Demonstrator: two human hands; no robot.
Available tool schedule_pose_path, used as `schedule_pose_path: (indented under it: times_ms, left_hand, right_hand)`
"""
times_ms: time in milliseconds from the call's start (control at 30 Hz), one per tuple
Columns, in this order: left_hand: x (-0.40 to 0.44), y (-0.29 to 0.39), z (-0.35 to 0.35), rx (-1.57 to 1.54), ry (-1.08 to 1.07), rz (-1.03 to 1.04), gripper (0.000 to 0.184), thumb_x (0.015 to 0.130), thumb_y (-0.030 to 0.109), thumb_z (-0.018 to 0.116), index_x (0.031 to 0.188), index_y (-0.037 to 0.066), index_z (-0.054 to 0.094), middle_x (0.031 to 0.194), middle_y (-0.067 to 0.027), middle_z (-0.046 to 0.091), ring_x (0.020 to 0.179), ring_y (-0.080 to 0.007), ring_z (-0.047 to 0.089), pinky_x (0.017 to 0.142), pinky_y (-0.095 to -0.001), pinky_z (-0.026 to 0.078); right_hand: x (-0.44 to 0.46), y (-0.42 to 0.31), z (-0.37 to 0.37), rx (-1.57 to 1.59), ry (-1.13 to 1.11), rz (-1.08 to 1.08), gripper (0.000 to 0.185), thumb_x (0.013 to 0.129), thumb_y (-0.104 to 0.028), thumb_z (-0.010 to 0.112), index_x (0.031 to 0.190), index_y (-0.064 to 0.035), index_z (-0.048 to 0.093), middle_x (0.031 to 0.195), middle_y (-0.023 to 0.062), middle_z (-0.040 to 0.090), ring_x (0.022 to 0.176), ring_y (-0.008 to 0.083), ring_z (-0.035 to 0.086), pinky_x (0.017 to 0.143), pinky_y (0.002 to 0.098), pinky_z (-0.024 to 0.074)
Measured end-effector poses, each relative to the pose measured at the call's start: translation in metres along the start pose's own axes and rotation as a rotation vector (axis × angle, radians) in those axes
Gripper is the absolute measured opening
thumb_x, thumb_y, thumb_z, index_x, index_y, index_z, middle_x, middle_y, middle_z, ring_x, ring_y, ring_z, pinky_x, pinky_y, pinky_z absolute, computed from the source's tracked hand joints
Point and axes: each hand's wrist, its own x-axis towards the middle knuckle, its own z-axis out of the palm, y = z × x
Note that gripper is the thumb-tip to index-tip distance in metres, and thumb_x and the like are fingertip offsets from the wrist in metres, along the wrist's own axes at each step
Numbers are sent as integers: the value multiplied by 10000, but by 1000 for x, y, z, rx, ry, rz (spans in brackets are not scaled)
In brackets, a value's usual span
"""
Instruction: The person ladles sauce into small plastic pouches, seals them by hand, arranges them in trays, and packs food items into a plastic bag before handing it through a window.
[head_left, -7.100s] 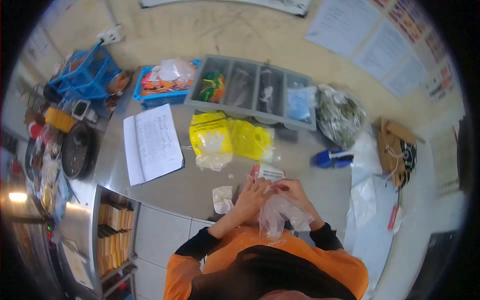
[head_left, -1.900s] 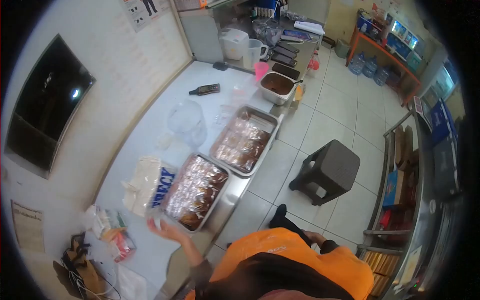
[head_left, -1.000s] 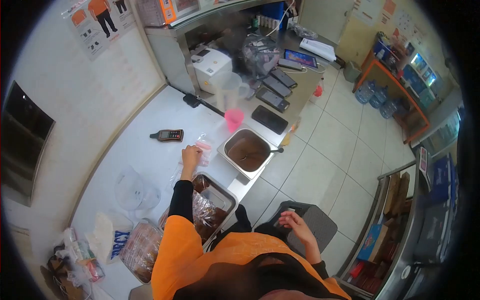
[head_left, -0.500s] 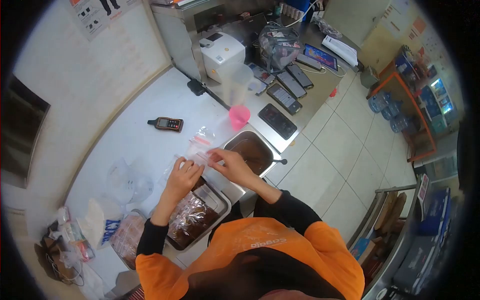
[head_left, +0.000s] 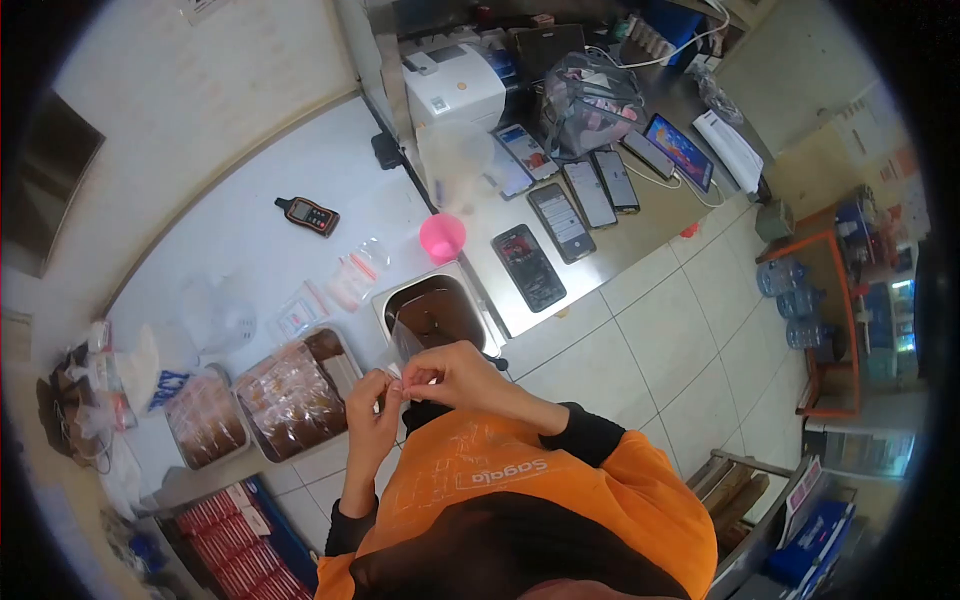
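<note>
Close in front of my chest, my left hand (head_left: pixel 372 405) and my right hand (head_left: pixel 455 376) meet, fingertips pinched on a small clear plastic bag (head_left: pixel 405 343). The bag hangs over the near edge of a metal container of brown sauce (head_left: pixel 432 308). Left of it, a tray (head_left: pixel 295 400) holds brown food under clear wrap, with a second wrapped tray (head_left: pixel 205 418) beside it. Clear zip bags with red strips (head_left: pixel 357 276) lie on the white table, near a pink cup (head_left: pixel 442 238).
A handheld meter (head_left: pixel 308 215) lies on the white table (head_left: pixel 235 180). Several phones (head_left: pixel 528 267) and a tablet (head_left: pixel 680 152) lie on the metal counter, near a white printer (head_left: pixel 455 85). Clear jugs (head_left: pixel 220 312) stand at the left. Water bottles (head_left: pixel 800 302) are on the floor at the right.
Both hands have moved from the zip bags on the table back toward my chest, now with a small clear bag between them. The view has shifted to the right.
</note>
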Motion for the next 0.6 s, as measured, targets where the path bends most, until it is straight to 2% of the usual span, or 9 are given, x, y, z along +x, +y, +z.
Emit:
schedule_pose_path:
  times_ms: [67, 200, 267, 333, 367, 433, 467, 533, 600]
  left_hand:
    - [-4, 8, 13, -65, 11, -91, 136, 857, 34, 533, 731, -16, 533, 648, -114, 481, 614, -248, 482, 581, -327, 372]
    - [-9, 33, 30, -103, 91, -142, 114, 852, 10, 538, 743, -22, 529, 651, -113, 486, 579, -229, 465, 545, -308, 370]
    - [-9, 45, 42, 140, 209, -44, 101, 838, -18, 552, 743, -20, 521, 647, -99, 470, 541, -190, 432, 507, -276, 354]
    - [-12, 54, 49, 156, 233, -57, 96, 829, -27, 558, 741, -19, 522, 640, -91, 469, 535, -171, 430, 498, -272, 352]
    - [-14, 56, 51, 167, 249, -51, 92, 821, -36, 564, 739, -18, 524, 633, -82, 467, 529, -152, 428, 488, -268, 351]
    - [-20, 55, 55, 95, 258, -117, 96, 815, -28, 571, 730, -16, 530, 617, -76, 467, 519, -140, 429, 479, -270, 349]
    - [-23, 55, 55, 21, 259, -171, 99, 810, -19, 578, 720, -15, 535, 600, -71, 467, 508, -129, 430, 470, -272, 347]
    - [-25, 62, 60, 42, 297, -209, 104, 794, -15, 588, 706, -12, 532, 584, -65, 459, 499, -124, 424, 464, -270, 341]
    - [-28, 62, 63, 61, 337, -245, 111, 777, -11, 599, 692, -10, 529, 568, -59, 451, 489, -120, 418, 458, -268, 336]
  right_hand:
    - [-8, -2, -14, -7, -64, -52, 127, 784, -96, 706, 872, -25, 649, 728, 55, 653, 659, 81, 592, 605, 218, 474]
    - [-15, -3, -31, 172, -223, 46, 119, 837, -120, 632, 854, -15, 578, 682, 86, 631, 615, 134, 598, 566, 263, 462]
    - [-18, 0, -29, 194, -267, 82, 144, 845, -126, 610, 827, -2, 536, 658, 99, 620, 608, 160, 601, 553, 283, 451]
    - [-27, 7, -17, -350, 93, -355, 214, 876, -185, 578, 776, -6, 517, 584, 76, 557, 534, 159, 557, 495, 311, 424]
    - [-28, 8, -18, -343, 80, -354, 214, 876, -185, 578, 776, -6, 517, 584, 76, 557, 534, 159, 557, 495, 311, 424]
    - [-28, 9, -21, -88, -97, -186, 212, 869, -181, 563, 756, -6, 524, 541, 83, 487, 448, 214, 520, 436, 355, 394]
    - [-24, 14, -24, -84, -110, -188, 212, 869, -181, 563, 756, -6, 524, 541, 83, 487, 448, 214, 520, 436, 355, 394]
    - [-16, 32, -28, 824, -542, 516, 169, 845, -126, 546, 731, -5, 520, 526, 120, 491, 430, 286, 532, 395, 377, 368]
    - [-17, 30, -24, 796, -517, 525, 114, 788, -106, 569, 718, -22, 536, 539, 137, 546, 484, 310, 574, 388, 370, 383]
